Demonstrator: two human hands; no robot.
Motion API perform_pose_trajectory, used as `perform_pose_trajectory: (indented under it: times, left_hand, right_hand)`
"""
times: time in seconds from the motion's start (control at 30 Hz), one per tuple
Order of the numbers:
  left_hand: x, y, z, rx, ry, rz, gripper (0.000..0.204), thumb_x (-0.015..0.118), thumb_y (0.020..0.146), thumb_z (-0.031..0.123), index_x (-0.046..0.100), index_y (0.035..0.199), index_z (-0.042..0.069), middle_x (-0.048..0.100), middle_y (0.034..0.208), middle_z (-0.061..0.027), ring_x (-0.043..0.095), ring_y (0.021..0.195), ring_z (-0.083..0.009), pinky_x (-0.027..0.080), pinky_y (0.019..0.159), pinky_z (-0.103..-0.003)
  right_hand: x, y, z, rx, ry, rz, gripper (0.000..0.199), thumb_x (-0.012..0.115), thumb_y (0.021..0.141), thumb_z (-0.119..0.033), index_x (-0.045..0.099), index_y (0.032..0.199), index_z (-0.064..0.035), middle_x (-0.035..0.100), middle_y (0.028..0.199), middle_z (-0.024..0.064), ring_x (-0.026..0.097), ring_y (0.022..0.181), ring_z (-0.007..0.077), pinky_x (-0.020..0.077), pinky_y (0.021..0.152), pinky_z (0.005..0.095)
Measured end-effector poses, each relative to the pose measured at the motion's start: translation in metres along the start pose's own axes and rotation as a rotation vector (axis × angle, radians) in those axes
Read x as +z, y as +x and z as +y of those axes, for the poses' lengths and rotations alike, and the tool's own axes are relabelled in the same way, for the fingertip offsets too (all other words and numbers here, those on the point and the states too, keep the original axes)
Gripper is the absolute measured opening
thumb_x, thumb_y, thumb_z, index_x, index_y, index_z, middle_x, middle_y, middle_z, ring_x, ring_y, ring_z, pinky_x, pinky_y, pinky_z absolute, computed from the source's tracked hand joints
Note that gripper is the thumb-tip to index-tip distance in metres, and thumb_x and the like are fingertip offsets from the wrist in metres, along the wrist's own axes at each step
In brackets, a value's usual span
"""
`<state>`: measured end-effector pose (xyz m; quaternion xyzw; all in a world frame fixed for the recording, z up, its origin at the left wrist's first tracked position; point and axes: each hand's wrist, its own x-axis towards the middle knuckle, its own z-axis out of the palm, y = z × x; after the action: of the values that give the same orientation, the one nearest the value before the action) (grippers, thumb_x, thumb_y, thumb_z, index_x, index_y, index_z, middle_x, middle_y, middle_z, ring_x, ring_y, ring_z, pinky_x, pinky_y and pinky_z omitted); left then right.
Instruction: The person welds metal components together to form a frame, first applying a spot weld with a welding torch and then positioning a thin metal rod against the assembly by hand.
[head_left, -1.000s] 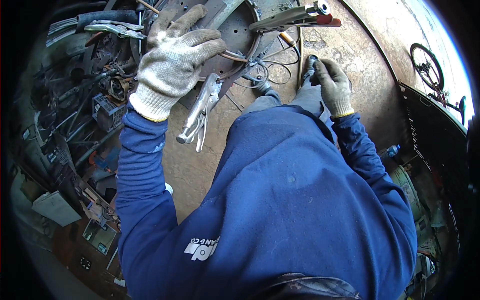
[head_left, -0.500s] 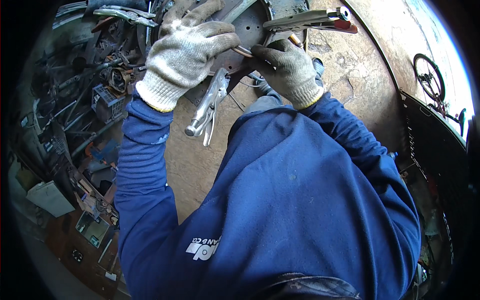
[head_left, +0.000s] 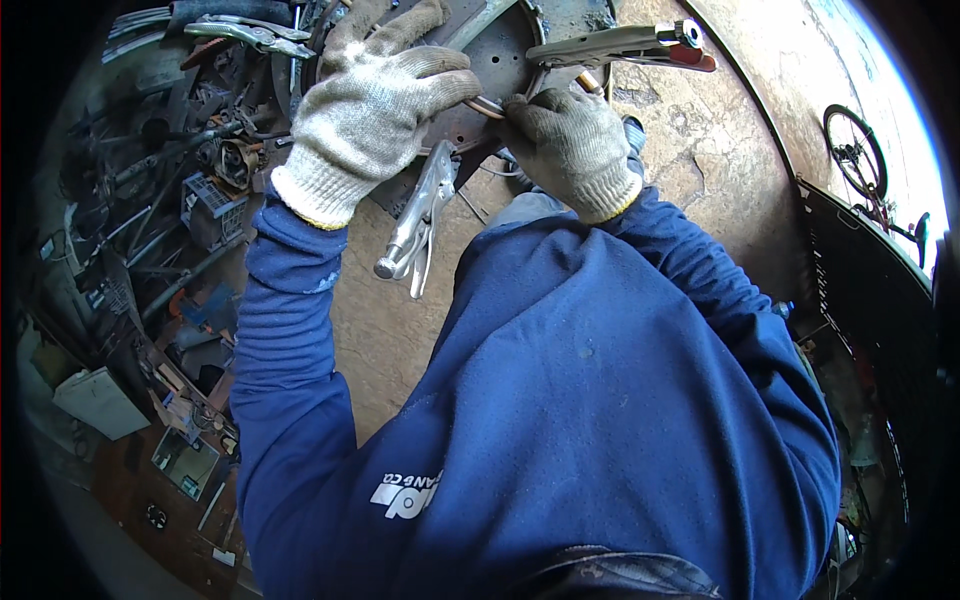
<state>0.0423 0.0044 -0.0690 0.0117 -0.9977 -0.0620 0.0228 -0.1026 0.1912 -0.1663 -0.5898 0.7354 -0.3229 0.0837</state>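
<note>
Both my hands wear grey-white knitted work gloves. My left hand point(head_left: 375, 115) lies over the left side of a round dark metal plate point(head_left: 505, 40) with small holes; its thumb and forefinger close on a thin brownish bent rod point(head_left: 487, 106). Along the plate's near right edge my right hand point(head_left: 578, 142) is closed round the same rod, its fingertips partly hidden. A copper-coloured end point(head_left: 588, 82) shows just beyond that hand. Locking pliers point(head_left: 422, 215) grip the plate's near edge between my forearms. Another pair of locking pliers point(head_left: 625, 45) sits at its right edge.
More locking pliers point(head_left: 250, 35) lie at the far left, above a heap of scrap metal and rods point(head_left: 150, 215). A grey plastic crate point(head_left: 213, 208) stands in it. Stone-like floor point(head_left: 700, 140) stretches to the right, towards a bicycle point(head_left: 858, 155) and a dark mesh panel point(head_left: 870, 290).
My right hand has turned slightly, its fingers more tightly curled on the rod. My left hand stays nearly in place. The near locking pliers appear a few pixels lower.
</note>
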Motion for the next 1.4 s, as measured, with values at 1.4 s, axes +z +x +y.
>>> perform_pose_trajectory:
  times: [1.4]
  left_hand:
    - [-0.001, -0.001, 0.002, 0.036, 0.152, 0.419, 0.042, 0.081, 0.078, 0.023, 0.071, 0.119, 0.023, 0.073, 0.115, -0.0007, 0.071, 0.104, -0.0229, 0.060, 0.082, -0.040]
  right_hand:
    - [-0.007, 0.006, -0.007, 0.023, 0.070, -0.033, 0.019, 0.076, 0.084, -0.023, 0.078, 0.098, -0.0117, 0.072, 0.089, 0.0116, 0.070, 0.078, 0.0332, 0.0559, 0.066, 0.0440]
